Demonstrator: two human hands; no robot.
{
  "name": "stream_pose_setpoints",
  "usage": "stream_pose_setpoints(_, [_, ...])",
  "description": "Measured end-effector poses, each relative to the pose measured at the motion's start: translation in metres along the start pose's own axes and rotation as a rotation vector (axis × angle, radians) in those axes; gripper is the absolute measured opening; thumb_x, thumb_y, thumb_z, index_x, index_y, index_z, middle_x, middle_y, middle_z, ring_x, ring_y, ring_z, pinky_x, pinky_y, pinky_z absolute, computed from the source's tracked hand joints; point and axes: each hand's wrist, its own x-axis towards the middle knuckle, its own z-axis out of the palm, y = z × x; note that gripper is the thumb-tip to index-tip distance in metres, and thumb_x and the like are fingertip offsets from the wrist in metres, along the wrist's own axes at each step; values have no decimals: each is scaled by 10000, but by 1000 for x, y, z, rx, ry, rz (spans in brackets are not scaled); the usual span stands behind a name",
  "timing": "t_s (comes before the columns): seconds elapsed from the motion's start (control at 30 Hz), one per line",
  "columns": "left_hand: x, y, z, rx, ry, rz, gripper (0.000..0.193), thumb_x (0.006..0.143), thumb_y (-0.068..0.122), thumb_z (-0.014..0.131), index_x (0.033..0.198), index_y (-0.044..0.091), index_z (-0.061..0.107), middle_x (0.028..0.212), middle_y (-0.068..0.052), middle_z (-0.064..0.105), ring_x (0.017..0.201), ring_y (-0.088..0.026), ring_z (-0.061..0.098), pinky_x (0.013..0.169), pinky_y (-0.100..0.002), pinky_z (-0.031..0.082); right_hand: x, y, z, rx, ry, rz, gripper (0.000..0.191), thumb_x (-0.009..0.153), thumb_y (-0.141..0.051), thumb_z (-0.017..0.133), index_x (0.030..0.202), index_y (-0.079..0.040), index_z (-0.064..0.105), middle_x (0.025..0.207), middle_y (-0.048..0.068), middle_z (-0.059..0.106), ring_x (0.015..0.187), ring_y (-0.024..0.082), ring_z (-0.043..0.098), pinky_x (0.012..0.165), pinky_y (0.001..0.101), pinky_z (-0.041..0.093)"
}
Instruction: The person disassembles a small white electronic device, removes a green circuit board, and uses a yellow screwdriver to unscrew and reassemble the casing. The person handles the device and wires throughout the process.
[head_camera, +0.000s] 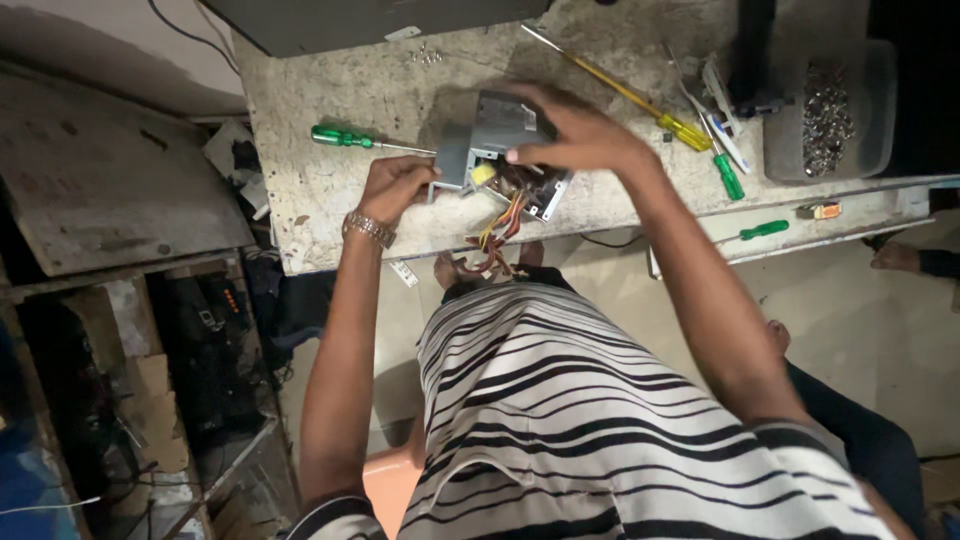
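Observation:
A grey metal power supply box (497, 135) lies open on the worn stone-topped table (350, 90), with a bundle of red, yellow and orange wires (497, 232) hanging over the table's near edge. My left hand (393, 187), a metal watch on its wrist, grips the box's left corner. My right hand (572, 132) rests on top of the box, fingers curled over its open side. A green-handled screwdriver (352, 139) lies just left of the box, its tip pointing at it.
A yellow-handled screwdriver (640, 102) and several more green-handled ones (729, 176) lie to the right. A clear plastic tub (830, 115) holds screws. A dark case (360, 20) sits at the table's far edge. Shelves with clutter stand at left.

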Motion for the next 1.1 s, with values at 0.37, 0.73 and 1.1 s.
stream_pose_setpoints(0.37, [-13,-17,1,-405,242,-56,346,915,233,679,1116,-49,679,928,-156,760,771,-226,745,699,-357,630,74,-27,-12,-115,-498,363,918,643,-680,644,1453,-257,552,1444,115,633,1299,310,618,1054,464,480])
stream_pose_setpoints(0.73, [-42,-73,82,210,579,460,425,883,46,720,1288,51,592,1216,-89,671,873,-146,705,635,-245,572,110,-42,-14,-92,-595,543,722,777,-701,505,1390,-332,597,1465,14,581,1293,247,548,1012,456,448])
stream_pose_setpoints(1.1, [-45,-56,92,407,666,534,374,902,86,775,1254,57,652,959,-81,729,761,-166,706,618,-292,577,106,-47,-12,-108,-571,555,709,795,-700,505,1385,-324,621,1477,17,586,1312,253,538,1059,450,407])
